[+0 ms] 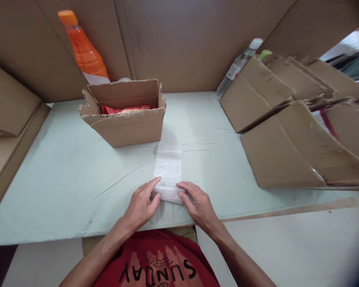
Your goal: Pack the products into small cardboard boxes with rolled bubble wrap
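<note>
A strip of clear bubble wrap [168,165] lies flat on the pale green table cover, its near end folded over into a thicker part. My left hand [143,201] holds the left edge of that near end between thumb and fingers. On the opposite edge, my right hand [197,201] has its thumb and fingertips closed the same way. Whether anything is wrapped inside the fold, I cannot tell. Just beyond the far end stands an open cardboard box [128,129] with a red packet [122,109] in it.
An orange drink bottle [88,54] and a clear bottle [237,67] stand by the cardboard back wall [197,44]. Several open cardboard boxes [284,151] fill the right side. Another carton [10,99] is at the left. The table cover [62,167] ends close to my body.
</note>
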`<move>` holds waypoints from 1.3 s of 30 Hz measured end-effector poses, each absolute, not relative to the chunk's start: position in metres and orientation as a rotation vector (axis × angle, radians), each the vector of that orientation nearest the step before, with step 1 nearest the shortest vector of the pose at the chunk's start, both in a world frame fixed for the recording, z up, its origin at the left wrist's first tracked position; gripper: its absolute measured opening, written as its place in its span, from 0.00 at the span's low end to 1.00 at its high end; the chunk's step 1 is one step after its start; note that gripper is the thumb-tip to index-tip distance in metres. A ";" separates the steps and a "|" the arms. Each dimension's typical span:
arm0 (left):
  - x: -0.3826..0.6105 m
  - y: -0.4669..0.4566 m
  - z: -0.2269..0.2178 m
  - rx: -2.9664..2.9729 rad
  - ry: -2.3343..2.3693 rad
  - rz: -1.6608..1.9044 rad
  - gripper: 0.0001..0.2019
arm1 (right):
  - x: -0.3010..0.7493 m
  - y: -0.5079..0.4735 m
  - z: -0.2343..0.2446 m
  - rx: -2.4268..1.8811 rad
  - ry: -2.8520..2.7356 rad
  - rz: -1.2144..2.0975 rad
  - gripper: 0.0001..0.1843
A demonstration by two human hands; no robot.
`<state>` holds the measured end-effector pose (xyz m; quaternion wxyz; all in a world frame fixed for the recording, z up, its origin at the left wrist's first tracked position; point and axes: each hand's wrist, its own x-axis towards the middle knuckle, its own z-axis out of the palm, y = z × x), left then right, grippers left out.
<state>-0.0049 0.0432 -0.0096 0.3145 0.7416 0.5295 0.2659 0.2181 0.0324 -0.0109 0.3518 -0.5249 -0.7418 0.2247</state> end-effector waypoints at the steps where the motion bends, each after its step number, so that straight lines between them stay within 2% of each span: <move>1: -0.004 0.046 -0.010 1.917 1.423 0.664 0.24 | 0.219 0.031 -0.010 -1.355 -1.918 0.477 0.12; 5: 0.000 0.053 -0.013 1.868 1.471 0.617 0.26 | 0.222 0.022 -0.012 -1.293 -2.045 0.256 0.15; 10: 0.002 0.054 -0.019 1.968 1.518 0.732 0.25 | 0.214 0.021 -0.023 -1.239 -2.314 0.271 0.20; 15: -0.010 0.045 -0.019 2.279 1.370 0.839 0.23 | 0.211 0.034 -0.025 -1.246 -2.285 0.260 0.17; 18: -0.018 0.037 -0.016 2.321 1.227 0.812 0.22 | 0.214 0.038 -0.020 -1.216 -2.213 0.402 0.14; 22: -0.020 0.034 -0.011 2.129 1.306 0.785 0.21 | 0.215 0.037 -0.016 -1.299 -2.076 0.709 0.13; 29: -0.009 0.047 -0.015 2.145 1.513 0.599 0.21 | 0.216 0.028 -0.014 -1.328 -2.061 0.240 0.15; 35: -0.011 0.047 -0.016 2.263 1.592 0.659 0.17 | 0.211 0.032 -0.020 -1.225 -2.330 0.201 0.15; 39: -0.019 0.039 -0.007 2.281 1.390 0.860 0.22 | 0.211 0.040 -0.018 -1.219 -2.258 0.334 0.13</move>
